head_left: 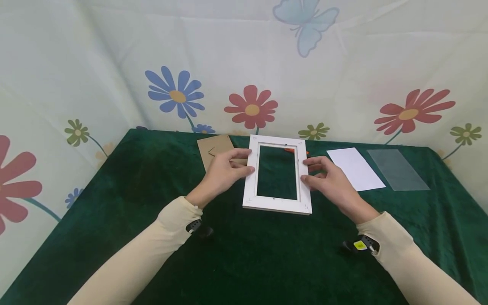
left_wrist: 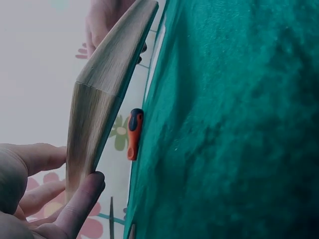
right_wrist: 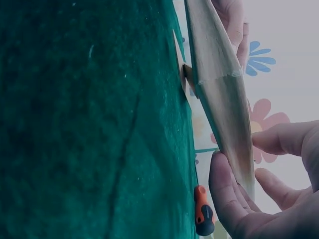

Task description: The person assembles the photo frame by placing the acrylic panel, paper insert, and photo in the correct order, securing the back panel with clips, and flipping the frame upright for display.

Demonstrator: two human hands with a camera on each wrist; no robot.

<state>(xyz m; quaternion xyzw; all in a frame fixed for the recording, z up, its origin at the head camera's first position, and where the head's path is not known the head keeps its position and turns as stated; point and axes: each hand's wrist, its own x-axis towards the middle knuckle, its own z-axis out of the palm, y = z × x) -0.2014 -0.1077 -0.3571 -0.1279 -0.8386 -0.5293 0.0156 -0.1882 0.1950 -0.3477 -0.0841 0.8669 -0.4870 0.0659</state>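
Observation:
Both hands hold a white picture frame (head_left: 277,205) above the green cloth, with its opening bare so that the cloth shows through. My left hand (head_left: 225,167) grips the left side, thumb on the near face. On the opposite side, my right hand (head_left: 329,178) pinches the edge between thumb and fingers. The wrist views show the frame's outer edge as pale, wood-grained: the left wrist view has the edge (left_wrist: 92,107) beside the fingers, and the right wrist view has the edge (right_wrist: 224,94) between thumb and fingertips.
Behind the left hand lies a brown backing board (head_left: 204,149). An orange-and-black screwdriver handle (left_wrist: 134,134) rests on the cloth beyond the frame. To the right are a white sheet (head_left: 355,168) and a clear sheet (head_left: 398,169). A flowered curtain (head_left: 244,51) hangs behind the table.

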